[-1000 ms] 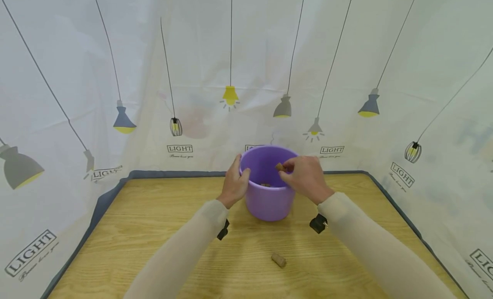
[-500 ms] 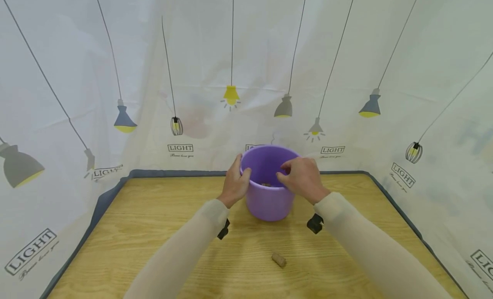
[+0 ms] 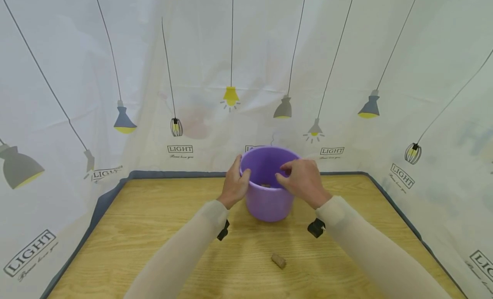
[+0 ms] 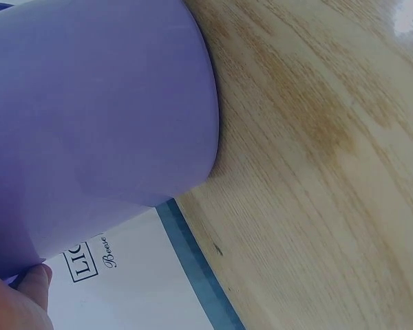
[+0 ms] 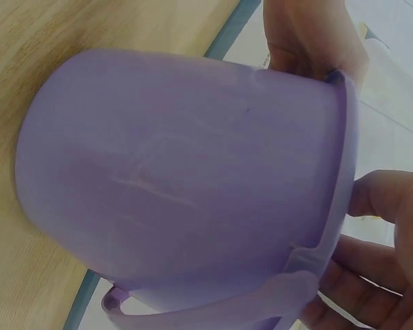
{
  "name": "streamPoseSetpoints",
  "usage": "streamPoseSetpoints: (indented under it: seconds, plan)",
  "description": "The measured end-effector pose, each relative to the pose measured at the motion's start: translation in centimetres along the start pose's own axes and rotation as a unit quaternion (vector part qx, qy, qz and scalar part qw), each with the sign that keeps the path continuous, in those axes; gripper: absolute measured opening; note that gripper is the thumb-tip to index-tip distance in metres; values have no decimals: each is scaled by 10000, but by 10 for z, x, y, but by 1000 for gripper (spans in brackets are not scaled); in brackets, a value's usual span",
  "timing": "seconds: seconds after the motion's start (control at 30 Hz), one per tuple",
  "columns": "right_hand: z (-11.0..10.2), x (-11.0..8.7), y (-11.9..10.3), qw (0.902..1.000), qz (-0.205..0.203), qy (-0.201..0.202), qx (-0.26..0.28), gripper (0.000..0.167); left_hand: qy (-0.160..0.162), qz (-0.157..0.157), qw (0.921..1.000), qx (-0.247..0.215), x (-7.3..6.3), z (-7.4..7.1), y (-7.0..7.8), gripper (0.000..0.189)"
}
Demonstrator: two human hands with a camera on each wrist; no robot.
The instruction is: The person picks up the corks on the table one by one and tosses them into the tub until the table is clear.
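A purple bucket [image 3: 269, 204] stands upright on the wooden table. My left hand [image 3: 235, 183] grips its rim at the left, thumb over the edge and fingers outside; in the left wrist view a fingertip [image 4: 38, 282] shows by the bucket's side. At the right of the rim, my right hand [image 3: 304, 179] reaches over the opening with loosely bent fingers, thumb and forefinger apart, no cork visible between them. Inside the bucket, part of a cork [image 3: 265, 185] shows; the front wall hides the rest of the bottom. Another cork [image 3: 278, 261] lies on the table nearer me.
The bucket's handle [image 5: 220, 309] hangs down its side in the right wrist view. A pale cloth [image 3: 208, 132] printed with lamps surrounds the wooden table [image 3: 154, 230] at the back and both sides, with a dark blue border [image 3: 185, 174] along the edge.
A second ago my right hand pinched a cork above the bucket's opening; half a second ago that cork was gone from the fingers. The left hand and the bucket have stayed put.
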State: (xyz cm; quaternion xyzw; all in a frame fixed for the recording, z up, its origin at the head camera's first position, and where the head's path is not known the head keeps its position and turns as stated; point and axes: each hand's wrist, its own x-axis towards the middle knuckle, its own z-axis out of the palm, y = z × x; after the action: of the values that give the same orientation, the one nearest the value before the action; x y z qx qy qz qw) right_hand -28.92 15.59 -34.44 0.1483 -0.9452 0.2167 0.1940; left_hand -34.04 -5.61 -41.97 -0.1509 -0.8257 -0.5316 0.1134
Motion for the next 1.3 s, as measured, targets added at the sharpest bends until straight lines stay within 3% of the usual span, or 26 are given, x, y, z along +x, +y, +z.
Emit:
streamPoseSetpoints:
  seconds: [0.77,1.17,1.3]
  plan:
    - [-7,-31,-7,9970,-513,415,416,31,46,-14,10000,12,0,0,0,66]
    - [-6,-53,-2,9865,-1139,944,695,22,31,39,10000,13,1,0,-1,65]
    - [-6,-59,-1,9865,-1145,975,650,23,0,17,10000,8,1,0,0,65]
